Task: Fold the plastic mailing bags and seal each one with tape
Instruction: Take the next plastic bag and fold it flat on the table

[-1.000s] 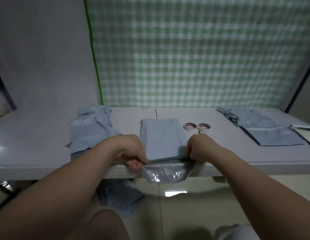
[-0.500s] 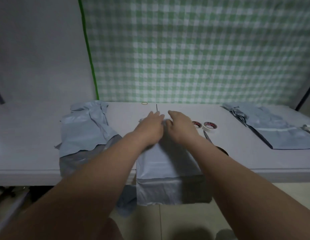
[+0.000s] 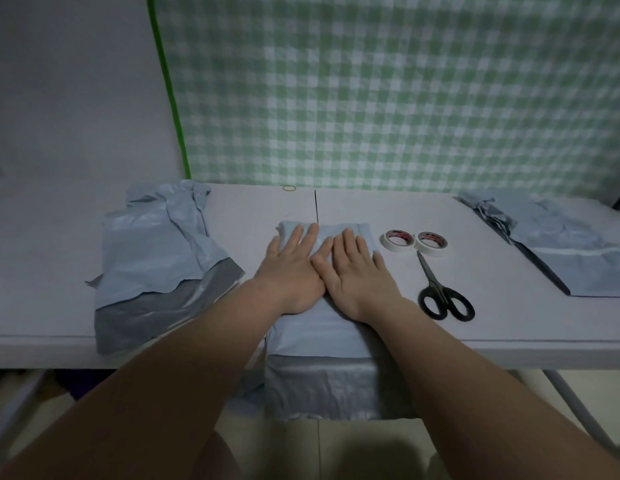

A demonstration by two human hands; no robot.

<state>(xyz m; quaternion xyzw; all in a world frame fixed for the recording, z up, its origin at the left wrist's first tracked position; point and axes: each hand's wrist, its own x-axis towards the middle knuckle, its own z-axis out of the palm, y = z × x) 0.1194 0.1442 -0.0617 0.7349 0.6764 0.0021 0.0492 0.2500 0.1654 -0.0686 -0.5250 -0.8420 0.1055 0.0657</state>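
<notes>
A pale blue-grey mailing bag lies folded in the middle of the white table, its darker grey lower part hanging over the front edge. My left hand and my right hand lie flat side by side on the bag's far half, fingers straight, pressing it down. Two rolls of tape with red-printed cores sit just right of the bag. Black-handled scissors lie in front of the rolls, blades pointing away from me.
A crumpled heap of bags covers the left of the table and droops over its edge. Another stack of bags lies at the right. A rubber band rests at the back edge. A green checked cloth hangs behind.
A second ago both hands gripped the bag's edge at the table front. They moved to the bag's far end and now lie spread flat, a little nearer me; more grey flap hangs down.
</notes>
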